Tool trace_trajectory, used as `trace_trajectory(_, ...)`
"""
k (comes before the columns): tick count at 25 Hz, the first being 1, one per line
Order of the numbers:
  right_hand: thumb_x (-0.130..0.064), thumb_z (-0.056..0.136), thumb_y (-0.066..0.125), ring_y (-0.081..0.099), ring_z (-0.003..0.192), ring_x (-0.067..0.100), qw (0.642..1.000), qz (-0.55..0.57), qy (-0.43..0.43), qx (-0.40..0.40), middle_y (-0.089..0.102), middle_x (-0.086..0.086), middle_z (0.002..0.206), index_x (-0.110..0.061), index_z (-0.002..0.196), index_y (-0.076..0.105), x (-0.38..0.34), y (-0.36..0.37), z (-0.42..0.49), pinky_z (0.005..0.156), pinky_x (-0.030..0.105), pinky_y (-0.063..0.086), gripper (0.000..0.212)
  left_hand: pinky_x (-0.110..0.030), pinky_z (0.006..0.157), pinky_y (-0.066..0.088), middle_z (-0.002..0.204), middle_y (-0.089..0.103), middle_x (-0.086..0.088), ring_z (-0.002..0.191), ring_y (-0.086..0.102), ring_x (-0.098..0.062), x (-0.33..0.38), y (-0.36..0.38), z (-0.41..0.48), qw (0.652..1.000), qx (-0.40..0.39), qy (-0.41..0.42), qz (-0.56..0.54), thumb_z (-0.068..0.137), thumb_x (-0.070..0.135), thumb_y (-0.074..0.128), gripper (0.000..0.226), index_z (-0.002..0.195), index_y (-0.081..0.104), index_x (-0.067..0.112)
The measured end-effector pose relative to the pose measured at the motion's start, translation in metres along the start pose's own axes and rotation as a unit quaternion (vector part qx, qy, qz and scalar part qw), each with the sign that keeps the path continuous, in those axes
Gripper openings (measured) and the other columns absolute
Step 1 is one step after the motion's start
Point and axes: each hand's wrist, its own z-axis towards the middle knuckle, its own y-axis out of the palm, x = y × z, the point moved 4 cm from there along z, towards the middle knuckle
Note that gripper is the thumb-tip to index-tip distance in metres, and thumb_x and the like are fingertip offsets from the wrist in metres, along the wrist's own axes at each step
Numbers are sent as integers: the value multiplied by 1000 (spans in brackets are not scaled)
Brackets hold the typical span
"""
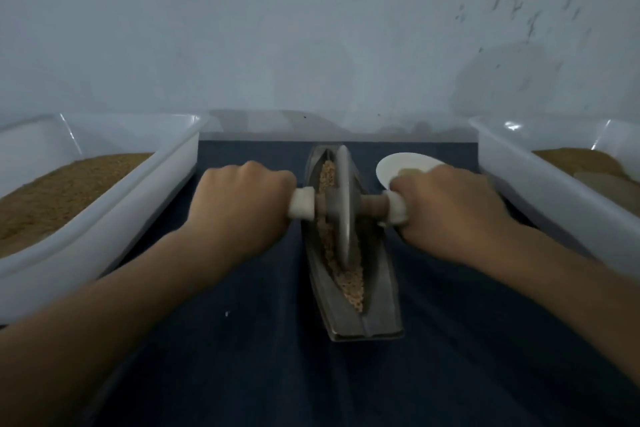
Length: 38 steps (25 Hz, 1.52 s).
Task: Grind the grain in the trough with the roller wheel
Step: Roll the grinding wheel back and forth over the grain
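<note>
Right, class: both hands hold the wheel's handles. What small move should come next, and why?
Probably roll the grey metal roller wheel toward the near end of the long metal trough: left hand and right hand grip its white handles, and coarse tan grain lies there.

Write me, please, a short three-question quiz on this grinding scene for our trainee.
1. True or false: the left hand and the right hand each grip a handle of the roller wheel.
2. The white dish lies: A) left of the trough; B) right of the trough; C) inside the trough.
3. Fill in: the wheel stands in the ___ that lies along the trough.
Key: 1 true; 2 B; 3 grain.
</note>
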Motion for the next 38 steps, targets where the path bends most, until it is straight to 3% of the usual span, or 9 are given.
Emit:
trace_trajectory(4,-46,60,65,15,47,0,1000,-16,-10,14,22,-18,56,-34,64,44,3,-13,-9,46,15,10,25,-17,49,9,56,10,12,43,15,-15,-2,-1,-4,1000,17,20,12,62,36,68,26,62,43,30)
trace_trajectory(7,-37,83,67,48,60,17,992,25,78,-95,51,-7,71,-29,80,59,-2,11,40,52,27,36,12,-31,53,33,67,50,-1,60,54,-29,1,22,40,995,-73,-62,14,83,30,64,7,84,63,23)
trace_trajectory(10,-30,87,68,59,75,21,985,39,69,-154,62,-1,82,-26,84,61,-3,15,65,62,30,46,8,-35,61,39,89,63,-7,80,63,-32,-3,30,57,988,-128,-89,-16,89,30,59,13,95,65,20)
trace_trajectory(14,-41,70,65,23,46,2,1000,-27,-1,-5,29,-13,56,-31,67,47,-6,-23,0,42,19,17,21,-25,47,22,56,30,7,45,31,-21,4,-9,-12,999,-10,-36,-19,75,35,61,26,67,37,30)
trace_trajectory(17,-53,66,54,25,41,8,999,28,-16,-3,23,-16,53,-37,75,53,1,-31,-30,42,17,22,17,-17,51,7,53,17,9,43,5,-12,5,-37,-20,998,57,12,-2,65,35,60,33,64,28,30)
trace_trajectory(25,-32,86,63,50,70,17,988,48,80,-124,55,-10,80,-29,83,57,-4,5,34,50,27,20,7,-34,59,37,77,52,1,64,46,-22,8,0,31,987,-134,-87,-9,88,23,57,3,88,60,22)
trace_trajectory(31,-50,62,65,28,40,16,1000,-2,-18,17,18,-16,54,-38,78,54,3,-37,-34,50,16,7,22,-17,50,7,51,24,11,42,13,-12,4,-40,-31,999,35,4,-29,64,39,64,40,65,25,32)
trace_trajectory(34,-41,69,70,19,44,7,999,-2,35,-22,22,-14,54,-30,71,50,-3,-22,-17,49,18,8,22,-23,46,14,55,25,9,45,13,-12,11,-21,-14,998,-51,-38,7,71,34,67,31,65,37,29)
trace_trajectory(38,-30,83,65,53,69,17,988,41,87,-122,55,-8,78,-29,82,58,-4,2,33,55,29,32,6,-35,60,36,79,52,0,65,45,-22,6,7,34,984,-148,-96,-29,89,28,57,8,92,62,24)
